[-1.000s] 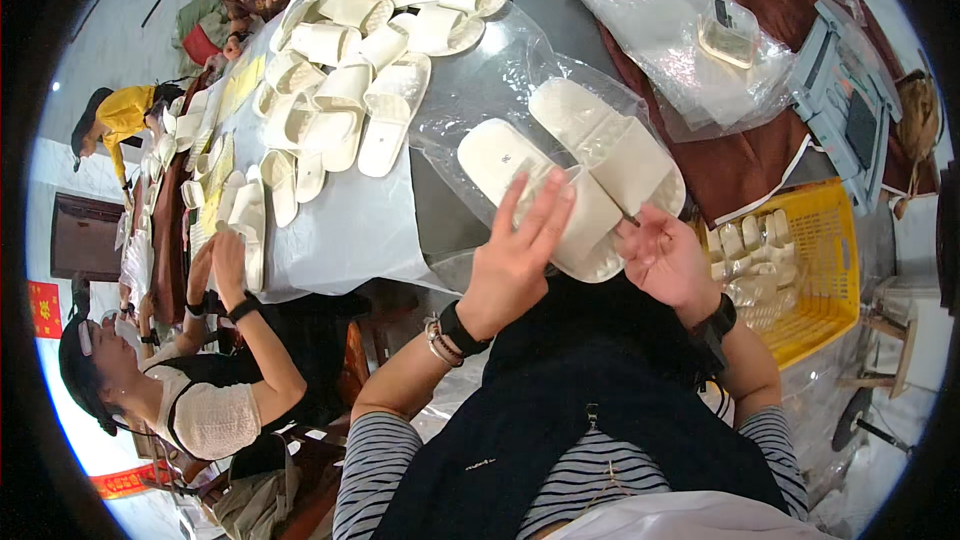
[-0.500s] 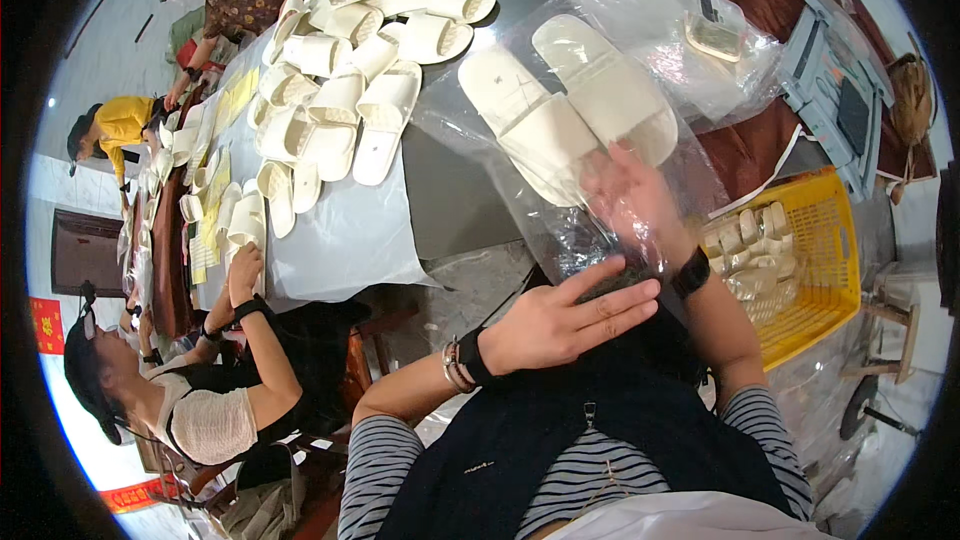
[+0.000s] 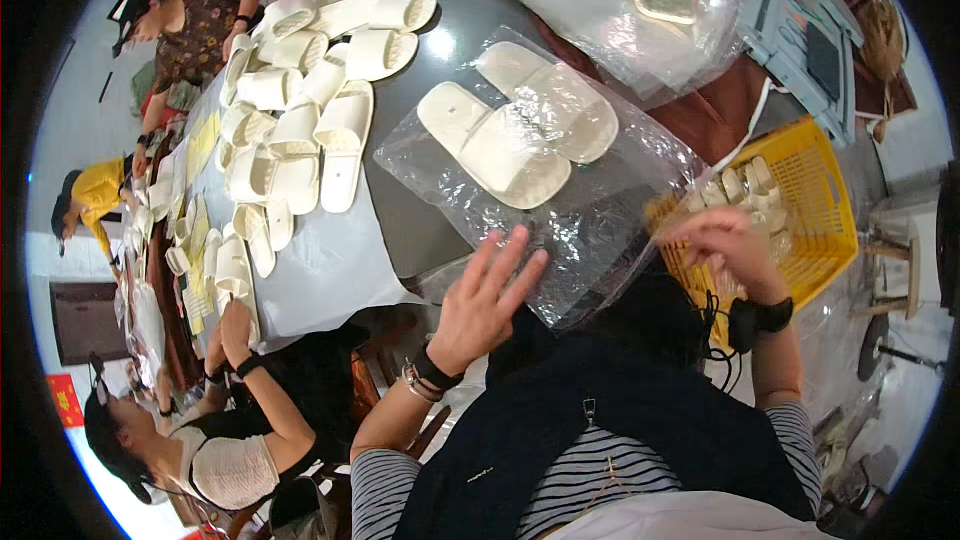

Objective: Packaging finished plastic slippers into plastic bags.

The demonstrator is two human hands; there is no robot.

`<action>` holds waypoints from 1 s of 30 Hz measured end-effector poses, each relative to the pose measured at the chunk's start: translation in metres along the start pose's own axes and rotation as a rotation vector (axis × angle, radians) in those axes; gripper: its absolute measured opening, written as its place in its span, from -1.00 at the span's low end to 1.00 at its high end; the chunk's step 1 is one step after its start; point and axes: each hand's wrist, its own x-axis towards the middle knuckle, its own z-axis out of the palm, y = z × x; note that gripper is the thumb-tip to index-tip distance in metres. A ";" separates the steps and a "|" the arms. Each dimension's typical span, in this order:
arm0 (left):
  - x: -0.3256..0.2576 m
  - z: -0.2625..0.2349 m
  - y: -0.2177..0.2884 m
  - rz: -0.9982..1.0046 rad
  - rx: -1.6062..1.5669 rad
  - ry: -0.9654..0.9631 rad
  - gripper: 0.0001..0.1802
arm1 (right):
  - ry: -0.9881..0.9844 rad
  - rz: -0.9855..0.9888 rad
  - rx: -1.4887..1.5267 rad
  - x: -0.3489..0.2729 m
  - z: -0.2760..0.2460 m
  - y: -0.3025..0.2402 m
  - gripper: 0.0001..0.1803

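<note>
The left hand (image 3: 473,314) spreads over a clear bag (image 3: 590,255) of cream slippers (image 3: 515,148), the right hand (image 3: 735,245) beside it.

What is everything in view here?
Bagged slippers: two, cream, inside the clear bag.
Clear bag: one, transparent, centre.
Loose slippers: many, cream, left on the table.
Flat plastic: count unclear, clear, upper right.
Equipment: one, grey, upper right.
Basket: one, yellow, right.
Packed slippers: several, cream, in the basket.
Table: one, grey and brown, centre.
Other people: at least three, clothing varied, left.
Left hand: one, bare, at the clear bag.
Right hand: one, bare, at the bag's right end.
</note>
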 end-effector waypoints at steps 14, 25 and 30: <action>0.050 -0.019 0.066 -0.062 -0.960 -0.061 -0.71 | -0.261 -0.037 0.547 0.031 0.024 0.075 -0.38; 0.096 -0.032 0.121 0.332 -1.102 -0.569 -0.71 | 0.034 -0.590 -0.156 -0.028 -0.017 0.183 -0.54; 0.107 -0.031 0.083 0.139 -0.771 -0.114 -0.45 | 0.791 -0.123 0.063 -0.172 -0.111 0.149 -0.67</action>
